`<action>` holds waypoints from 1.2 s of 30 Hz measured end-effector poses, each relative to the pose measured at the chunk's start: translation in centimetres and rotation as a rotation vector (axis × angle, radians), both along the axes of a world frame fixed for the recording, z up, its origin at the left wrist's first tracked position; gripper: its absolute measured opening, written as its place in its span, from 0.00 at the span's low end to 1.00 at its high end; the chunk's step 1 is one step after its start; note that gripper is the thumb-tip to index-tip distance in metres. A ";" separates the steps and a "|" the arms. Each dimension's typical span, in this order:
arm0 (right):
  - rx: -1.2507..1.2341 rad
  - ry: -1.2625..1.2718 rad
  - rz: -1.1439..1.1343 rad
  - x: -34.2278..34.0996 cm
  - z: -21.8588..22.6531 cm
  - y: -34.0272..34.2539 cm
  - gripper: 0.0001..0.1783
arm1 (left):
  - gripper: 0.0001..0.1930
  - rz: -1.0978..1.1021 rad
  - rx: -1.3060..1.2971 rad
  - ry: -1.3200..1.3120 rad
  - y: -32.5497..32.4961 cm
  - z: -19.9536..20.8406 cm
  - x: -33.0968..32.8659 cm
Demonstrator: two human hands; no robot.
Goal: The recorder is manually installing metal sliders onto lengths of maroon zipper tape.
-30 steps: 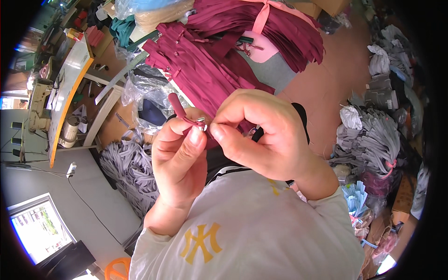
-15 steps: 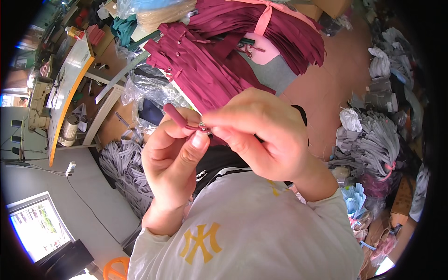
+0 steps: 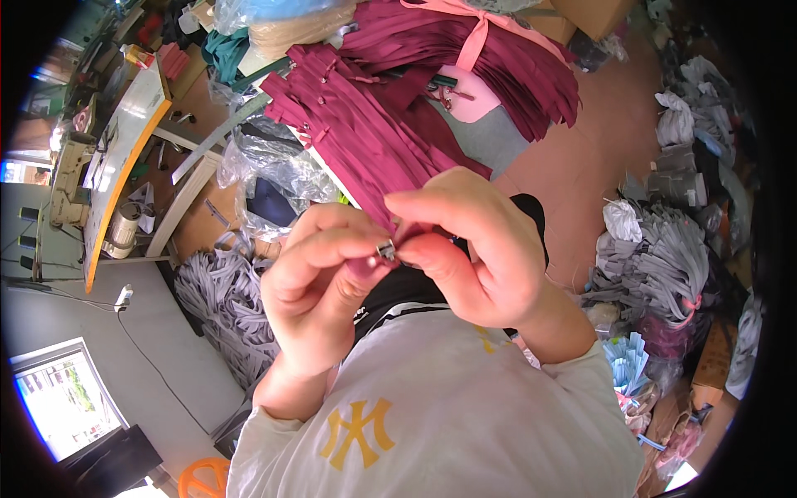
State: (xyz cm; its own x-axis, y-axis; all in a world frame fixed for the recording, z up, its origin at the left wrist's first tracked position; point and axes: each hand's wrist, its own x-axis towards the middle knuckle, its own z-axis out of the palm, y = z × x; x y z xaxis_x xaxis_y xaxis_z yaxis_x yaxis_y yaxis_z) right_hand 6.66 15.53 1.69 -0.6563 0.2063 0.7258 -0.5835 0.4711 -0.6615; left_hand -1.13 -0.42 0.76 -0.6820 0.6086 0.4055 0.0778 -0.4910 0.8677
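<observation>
Thumb and fingertips of my left hand (image 3: 320,278) pinch a small silver metal piece, apparently a zipper slider (image 3: 385,250), with a maroon pull tab (image 3: 363,266) partly hidden under the fingers. Facing it, my right hand (image 3: 481,257) is closed, its thumb and forefinger around the end of a maroon strip, apparently zipper tape (image 3: 400,232), right against the slider. Whether the tape is inside the slider cannot be made out. Just beyond both hands lies a pile of maroon strips (image 3: 357,124), some with little metal pieces at their far ends.
Another maroon bundle (image 3: 531,91) is tied with a pink ribbon (image 3: 475,37). Clear plastic wrapping (image 3: 257,158) lies left of the pile. Grey strips (image 3: 224,286) heap on the left, more grey bundles (image 3: 660,249) on the right. An orange-edged table (image 3: 124,141) stands far left.
Both hands have shifted slightly right and nearer to me. The left hand has turned the slider, so its metal faces up and the pull tab is mostly hidden. The right fingers now show maroon tape.
</observation>
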 end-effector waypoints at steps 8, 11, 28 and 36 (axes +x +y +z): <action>0.031 0.194 0.031 -0.3 -0.3 -0.1 0.16 | 0.09 0.090 -0.031 0.286 0.0 0.5 -0.5; 0.002 0.219 0.031 -0.3 -0.4 0.1 0.16 | 0.08 0.084 -0.032 0.330 0.2 0.6 -0.7; -0.010 0.173 0.105 0.1 0.0 -0.5 0.16 | 0.06 0.055 0.166 0.244 0.7 -1.0 -0.3; 0.047 0.276 0.018 -0.3 0.3 -0.9 0.15 | 0.05 0.028 0.220 0.213 0.8 -1.5 -0.5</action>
State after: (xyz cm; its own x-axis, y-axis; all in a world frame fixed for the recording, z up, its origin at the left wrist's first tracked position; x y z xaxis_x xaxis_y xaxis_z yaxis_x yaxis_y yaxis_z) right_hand 6.33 14.64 1.98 -0.4355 0.1589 0.8860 -0.7470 0.4854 -0.4543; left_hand -1.61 0.39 -0.72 -0.5828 0.4725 0.6611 0.2632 -0.6599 0.7037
